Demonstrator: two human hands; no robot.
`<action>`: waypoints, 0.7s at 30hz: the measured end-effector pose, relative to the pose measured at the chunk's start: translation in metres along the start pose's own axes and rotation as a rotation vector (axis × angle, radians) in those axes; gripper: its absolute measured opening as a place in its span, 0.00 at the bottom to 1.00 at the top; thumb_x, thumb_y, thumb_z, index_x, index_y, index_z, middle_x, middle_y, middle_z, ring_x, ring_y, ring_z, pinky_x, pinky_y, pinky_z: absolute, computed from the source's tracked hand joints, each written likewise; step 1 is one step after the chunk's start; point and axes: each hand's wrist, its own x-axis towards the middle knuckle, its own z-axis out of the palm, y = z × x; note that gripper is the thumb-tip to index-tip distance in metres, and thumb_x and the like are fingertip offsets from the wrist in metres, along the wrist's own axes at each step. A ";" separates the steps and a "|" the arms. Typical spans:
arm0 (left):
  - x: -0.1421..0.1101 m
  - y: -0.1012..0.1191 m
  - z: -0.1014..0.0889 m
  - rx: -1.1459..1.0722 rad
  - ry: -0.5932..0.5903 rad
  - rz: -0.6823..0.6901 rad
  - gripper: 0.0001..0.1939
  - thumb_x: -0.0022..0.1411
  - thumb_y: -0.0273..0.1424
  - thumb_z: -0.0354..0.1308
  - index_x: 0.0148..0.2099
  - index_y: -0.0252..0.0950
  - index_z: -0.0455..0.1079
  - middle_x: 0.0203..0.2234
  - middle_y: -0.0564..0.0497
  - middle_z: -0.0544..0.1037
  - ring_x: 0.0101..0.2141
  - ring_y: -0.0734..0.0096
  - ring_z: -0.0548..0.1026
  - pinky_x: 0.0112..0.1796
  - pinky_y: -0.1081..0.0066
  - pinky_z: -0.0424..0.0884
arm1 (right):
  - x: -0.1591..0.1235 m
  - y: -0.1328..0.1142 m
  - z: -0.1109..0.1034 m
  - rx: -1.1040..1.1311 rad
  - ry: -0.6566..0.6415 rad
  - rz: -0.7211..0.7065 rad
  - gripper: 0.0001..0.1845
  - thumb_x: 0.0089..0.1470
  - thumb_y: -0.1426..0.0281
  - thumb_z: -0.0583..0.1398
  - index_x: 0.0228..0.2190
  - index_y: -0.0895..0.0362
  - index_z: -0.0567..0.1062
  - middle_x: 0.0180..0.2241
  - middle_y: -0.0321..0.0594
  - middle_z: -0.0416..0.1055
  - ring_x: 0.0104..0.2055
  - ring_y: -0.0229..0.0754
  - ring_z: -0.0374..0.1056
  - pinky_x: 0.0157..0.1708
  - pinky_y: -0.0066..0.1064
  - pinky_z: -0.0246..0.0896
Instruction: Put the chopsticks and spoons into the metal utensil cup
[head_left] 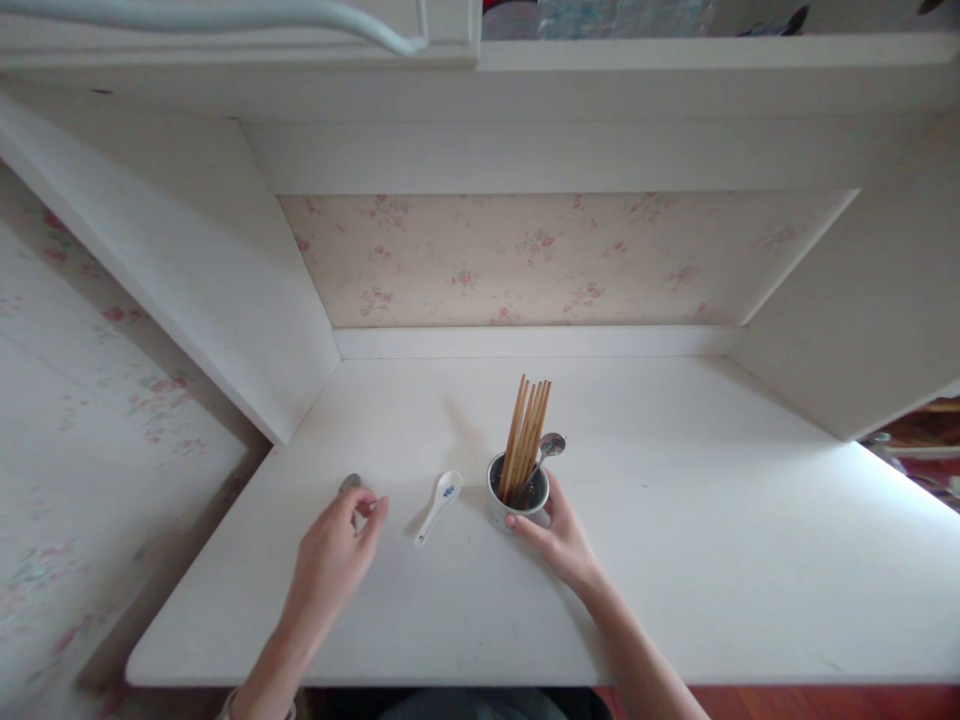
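Note:
My right hand (559,540) is wrapped round a grey metal cup (499,508) that stands on the white desk. Several wooden chopsticks (527,430) and a metal spoon (553,446) lean upright in it, the spoon's bowl at the top. On the left, my left hand (337,545) has its thumb and fingertips pinched together on a second metal spoon (349,483); its round bowl shows beyond the fingers, while most of the handle is hidden. Between the hands, a white ceramic spoon (439,508) with a blue mark lies on the desk, touched by neither.
The white desk top (712,560) runs between two side panels, with a low ledge (540,342) and floral wallpaper (540,260) behind. A shelf (712,55) hangs overhead, with a white curved bar (225,16) at upper left. Items stand beyond the right panel.

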 end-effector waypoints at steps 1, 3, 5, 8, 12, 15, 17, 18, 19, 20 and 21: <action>0.006 -0.015 -0.003 0.110 0.023 -0.016 0.16 0.63 0.46 0.48 0.39 0.39 0.66 0.32 0.49 0.76 0.32 0.63 0.75 0.34 0.67 0.67 | 0.000 0.000 0.000 -0.004 0.003 -0.002 0.38 0.46 0.63 0.69 0.57 0.49 0.61 0.56 0.45 0.66 0.58 0.55 0.61 0.59 0.52 0.52; 0.016 -0.040 -0.004 0.257 -0.024 -0.055 0.18 0.62 0.47 0.47 0.39 0.38 0.65 0.34 0.46 0.77 0.34 0.59 0.76 0.33 0.66 0.66 | 0.000 -0.001 0.000 -0.010 0.001 -0.007 0.38 0.47 0.63 0.68 0.56 0.49 0.62 0.56 0.44 0.66 0.58 0.54 0.61 0.59 0.52 0.52; 0.023 -0.056 0.000 0.318 -0.128 -0.090 0.19 0.62 0.48 0.45 0.38 0.38 0.65 0.34 0.44 0.77 0.35 0.56 0.77 0.33 0.66 0.66 | 0.000 -0.002 -0.001 -0.014 -0.005 -0.009 0.38 0.46 0.63 0.69 0.56 0.48 0.61 0.56 0.44 0.66 0.58 0.54 0.61 0.59 0.52 0.52; 0.029 -0.067 0.007 0.340 -0.253 -0.104 0.18 0.63 0.45 0.43 0.34 0.38 0.66 0.33 0.44 0.79 0.37 0.54 0.77 0.34 0.65 0.65 | 0.000 -0.003 -0.001 -0.013 -0.009 -0.005 0.38 0.46 0.63 0.69 0.57 0.48 0.61 0.56 0.43 0.66 0.58 0.54 0.61 0.59 0.51 0.52; 0.039 -0.064 0.006 0.367 -0.296 -0.117 0.17 0.63 0.41 0.43 0.34 0.38 0.69 0.33 0.42 0.80 0.38 0.51 0.77 0.32 0.65 0.64 | -0.001 -0.004 -0.001 0.007 -0.003 -0.013 0.38 0.46 0.63 0.69 0.57 0.47 0.61 0.56 0.42 0.66 0.58 0.53 0.61 0.59 0.51 0.53; 0.046 -0.049 -0.006 0.348 -0.267 -0.077 0.16 0.63 0.39 0.43 0.33 0.39 0.69 0.32 0.43 0.80 0.36 0.51 0.77 0.31 0.66 0.63 | -0.001 -0.004 0.000 0.008 0.009 -0.013 0.38 0.46 0.63 0.69 0.57 0.47 0.61 0.56 0.42 0.66 0.59 0.54 0.61 0.59 0.51 0.53; 0.050 -0.028 -0.018 0.269 -0.217 -0.033 0.17 0.63 0.42 0.44 0.33 0.40 0.69 0.29 0.46 0.79 0.34 0.55 0.77 0.31 0.68 0.63 | -0.001 -0.003 0.000 0.013 0.005 -0.007 0.39 0.46 0.63 0.69 0.57 0.48 0.61 0.56 0.43 0.67 0.58 0.54 0.62 0.58 0.52 0.54; 0.052 -0.015 -0.025 0.196 -0.190 -0.011 0.17 0.63 0.43 0.45 0.33 0.40 0.69 0.27 0.48 0.79 0.32 0.57 0.77 0.31 0.69 0.63 | -0.001 -0.003 0.000 0.018 0.001 -0.005 0.39 0.46 0.63 0.69 0.57 0.48 0.61 0.56 0.43 0.67 0.58 0.54 0.62 0.58 0.52 0.54; 0.053 0.000 -0.031 0.084 -0.174 0.014 0.17 0.62 0.45 0.47 0.33 0.40 0.69 0.26 0.50 0.78 0.31 0.60 0.77 0.31 0.70 0.64 | -0.001 -0.003 0.000 0.021 -0.002 -0.004 0.39 0.46 0.63 0.69 0.57 0.48 0.62 0.56 0.43 0.67 0.58 0.54 0.62 0.58 0.51 0.55; 0.053 0.017 -0.036 -0.058 -0.163 0.029 0.17 0.61 0.46 0.49 0.35 0.40 0.70 0.26 0.52 0.78 0.30 0.62 0.76 0.31 0.71 0.65 | -0.001 -0.003 0.000 0.023 -0.002 -0.003 0.39 0.46 0.63 0.69 0.57 0.48 0.62 0.55 0.43 0.67 0.58 0.54 0.62 0.58 0.51 0.55; 0.053 0.034 -0.040 -0.219 -0.154 0.031 0.17 0.60 0.47 0.51 0.36 0.40 0.70 0.27 0.52 0.78 0.30 0.64 0.76 0.31 0.71 0.67 | -0.001 -0.002 0.000 0.023 0.000 -0.001 0.39 0.46 0.63 0.69 0.57 0.48 0.62 0.55 0.43 0.67 0.57 0.54 0.62 0.58 0.51 0.55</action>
